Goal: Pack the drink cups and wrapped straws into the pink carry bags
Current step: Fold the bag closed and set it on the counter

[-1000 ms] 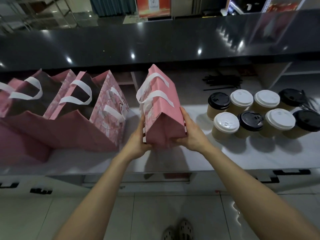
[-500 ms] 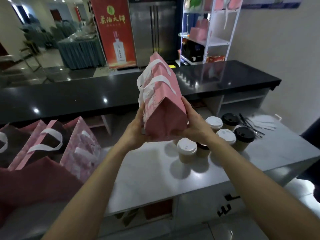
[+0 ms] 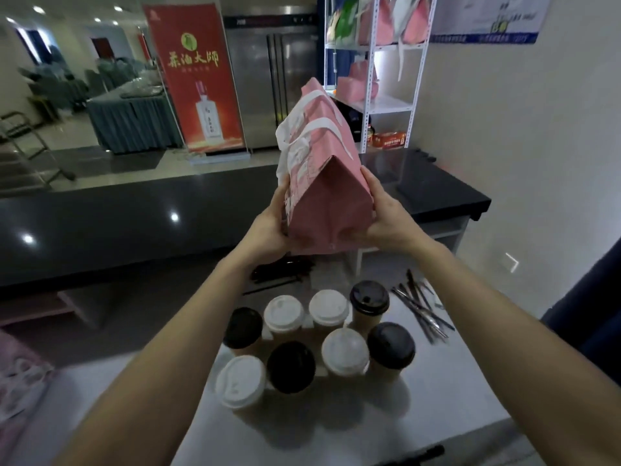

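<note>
Pale grey countertop (image 3: 336, 438) fills the lower view, with a long black glossy counter (image 3: 134, 210) behind it and a dim hall beyond. Whatever sits inside the pink carry bag (image 3: 331, 196) cannot be seen, since its folded top is closed and its base faces the camera. At the left edge another pink bag (image 3: 16, 385) is cut off and blurred. The black bundle of straws (image 3: 282, 269) is partly hidden behind the left forearm, and its wrapping is hard to make out.

The left hand (image 3: 268, 223) and right hand (image 3: 386, 220) clasp the carry bag from opposite sides near its bottom, fingers curled onto its faces, holding it in the air above the cups, tilted with its white handles pointing away.

Below stand eight lidded drink cups (image 3: 322, 344) in a tight cluster, four with white lids and four with black. Just right of them lie loose wrapped straws (image 3: 421, 307). Farther back are a red banner (image 3: 195, 79), a steel refrigerator (image 3: 268, 72), and a white shelf rack (image 3: 389, 79) with more pink bags.
</note>
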`<state>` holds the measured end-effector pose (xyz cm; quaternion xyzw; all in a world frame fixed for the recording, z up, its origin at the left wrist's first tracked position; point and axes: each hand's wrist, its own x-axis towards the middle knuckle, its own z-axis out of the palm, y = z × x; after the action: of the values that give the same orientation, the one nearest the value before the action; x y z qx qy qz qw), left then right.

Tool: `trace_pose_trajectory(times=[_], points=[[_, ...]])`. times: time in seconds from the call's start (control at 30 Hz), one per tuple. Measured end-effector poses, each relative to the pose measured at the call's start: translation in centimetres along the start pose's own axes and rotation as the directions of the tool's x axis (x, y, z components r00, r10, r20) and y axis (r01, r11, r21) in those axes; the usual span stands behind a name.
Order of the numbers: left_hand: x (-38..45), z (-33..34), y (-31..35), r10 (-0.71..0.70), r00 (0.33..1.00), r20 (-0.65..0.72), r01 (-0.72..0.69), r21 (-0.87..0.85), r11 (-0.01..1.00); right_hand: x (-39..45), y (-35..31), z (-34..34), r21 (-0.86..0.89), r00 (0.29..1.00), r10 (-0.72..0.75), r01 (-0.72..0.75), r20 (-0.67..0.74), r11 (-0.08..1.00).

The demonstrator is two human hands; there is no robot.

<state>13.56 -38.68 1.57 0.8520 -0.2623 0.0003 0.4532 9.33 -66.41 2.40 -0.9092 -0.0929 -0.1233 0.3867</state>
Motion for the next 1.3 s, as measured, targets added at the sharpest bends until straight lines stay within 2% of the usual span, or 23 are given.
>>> trace_pose_trajectory(times=[0.27,0.43,0.63,0.97,1.17,1.3], points=[[12.8,8.1,2.4,-0.115,0.993,-0.021,0.117,0.072,0.991,8.4,10.9,-8.0,0.000,0.997,0.046,-0.046,0.066,0.999],[17.1,10.5,1.8,-0.161,0.987,-0.016,0.162,0.124,0.979,11.2,15.3,-8.9,0.030,0.995,0.060,-0.063,0.073,0.998],[18.6,12.3,0.0,-0.222,0.975,-0.003,0.221,0.141,0.965,12.1,19.6,-8.0,0.109,0.985,0.110,-0.125,0.133,0.986],[18.4,13.2,-0.2,-0.210,0.976,-0.065,0.217,0.137,0.967,11.9,20.3,-8.6,0.090,0.976,0.121,-0.139,0.179,0.986],[18.3,13.7,0.4,-0.231,0.967,-0.105,0.242,0.109,0.964,11.4,20.0,-9.1,0.013,0.975,0.139,-0.143,0.175,0.990],[17.7,13.6,1.1,-0.277,0.955,-0.110,0.285,0.072,0.956,9.2,19.1,-10.1,-0.075,0.964,0.222,-0.213,0.145,0.974]])
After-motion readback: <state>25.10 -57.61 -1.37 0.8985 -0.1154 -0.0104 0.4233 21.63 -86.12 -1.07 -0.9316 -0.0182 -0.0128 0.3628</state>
